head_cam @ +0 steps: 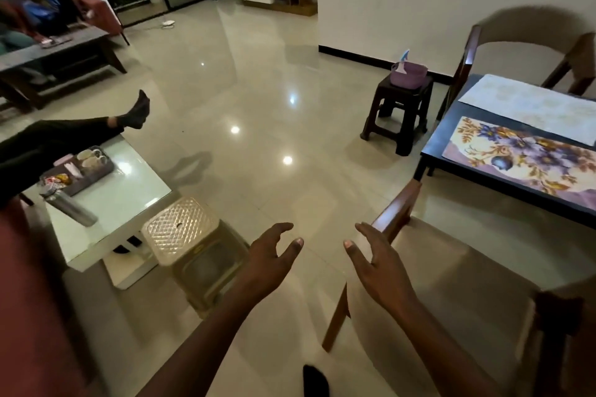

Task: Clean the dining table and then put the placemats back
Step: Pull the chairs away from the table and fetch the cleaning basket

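The dark dining table (pixel 433 143) stands at the right edge. Two placemats lie on it: a floral purple and orange one (pixel 522 156) nearer me and a pale patterned one (pixel 529 105) behind it. My left hand (pixel 274 253) and my right hand (pixel 377 263) hover over the floor in front of me, palms facing each other, fingers spread, holding nothing. My right hand is just beside the back rail of a wooden chair (pixel 396 213), apart from the table.
A second chair (pixel 522 39) stands behind the table. A dark stool (pixel 398 113) carries a purple basket (pixel 409 74). At left are a white low table (pixel 122 200) with a tray and bottle, a clear plastic stool (pixel 187 232), and a person's outstretched leg (pixel 64 135).
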Tool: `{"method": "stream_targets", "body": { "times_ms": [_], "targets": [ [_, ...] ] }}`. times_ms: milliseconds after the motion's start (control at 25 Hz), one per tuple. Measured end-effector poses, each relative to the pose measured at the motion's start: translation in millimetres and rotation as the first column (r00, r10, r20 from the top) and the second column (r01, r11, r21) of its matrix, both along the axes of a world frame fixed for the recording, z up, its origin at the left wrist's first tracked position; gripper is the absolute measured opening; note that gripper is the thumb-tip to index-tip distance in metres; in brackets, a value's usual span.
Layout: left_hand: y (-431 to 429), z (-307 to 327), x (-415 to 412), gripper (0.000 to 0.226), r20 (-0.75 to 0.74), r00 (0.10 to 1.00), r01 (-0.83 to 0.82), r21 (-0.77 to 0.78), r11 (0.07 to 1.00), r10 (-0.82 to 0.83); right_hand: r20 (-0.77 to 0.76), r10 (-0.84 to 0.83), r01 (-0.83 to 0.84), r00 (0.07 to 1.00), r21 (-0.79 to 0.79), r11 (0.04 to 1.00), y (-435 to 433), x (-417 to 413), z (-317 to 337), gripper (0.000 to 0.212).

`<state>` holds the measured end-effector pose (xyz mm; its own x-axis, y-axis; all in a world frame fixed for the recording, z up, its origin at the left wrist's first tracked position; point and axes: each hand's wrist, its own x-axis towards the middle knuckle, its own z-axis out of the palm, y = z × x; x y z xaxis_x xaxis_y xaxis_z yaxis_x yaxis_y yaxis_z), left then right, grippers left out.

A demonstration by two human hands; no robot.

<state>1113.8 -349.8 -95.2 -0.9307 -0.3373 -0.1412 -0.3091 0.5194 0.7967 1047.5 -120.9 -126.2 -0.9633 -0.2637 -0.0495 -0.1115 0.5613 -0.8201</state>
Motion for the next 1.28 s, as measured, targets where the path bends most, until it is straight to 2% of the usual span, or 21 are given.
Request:
{"method": "stream_targets", "body": {
  "times_ms": [120,440,720,880,1080,1280],
  "targets": [
    [-45.1,8.3,-58.4,0.046,0.015,1.000,0.018,-0.003,1.000,-0.018,0.016,-0.018,0.019,1.000,-0.070,0.997,-45.6,-51.5,-6.8,0.056],
    [-146.4,-13.9,-231.2,0.040,0.041,0.995,0.091,0.018,0.996,-0.091,0.105,-0.079,0.087,0.991,-0.074,0.993,-131.4,-196.9,-28.3,0.057],
    [-254.6,-3.5,-434.8,0.039,0.012,0.974,0.226,0.083,0.971,-0.228,0.116,-0.265,0.267,0.957,-0.002,0.964,-218.2,-360.9,-26.0,0.056],
    [-291.6,4.2,-540.9,0.040,-0.004,0.960,0.278,0.103,0.955,-0.279,0.128,-0.324,0.329,0.937,-0.019,0.944,-255.2,-452.0,-16.6,0.058],
    [-319.3,8.6,-685.8,0.041,-0.017,0.952,0.305,0.127,0.944,-0.305,0.107,-0.336,0.339,0.936,-0.015,0.941,-287.0,-594.6,-9.3,0.061],
    [-329.2,12.1,-844.3,0.035,-0.021,0.969,0.248,0.153,0.957,-0.248,0.102,-0.307,0.309,0.946,-0.002,0.951,-297.9,-765.3,-0.9,0.059]
  ]
}}
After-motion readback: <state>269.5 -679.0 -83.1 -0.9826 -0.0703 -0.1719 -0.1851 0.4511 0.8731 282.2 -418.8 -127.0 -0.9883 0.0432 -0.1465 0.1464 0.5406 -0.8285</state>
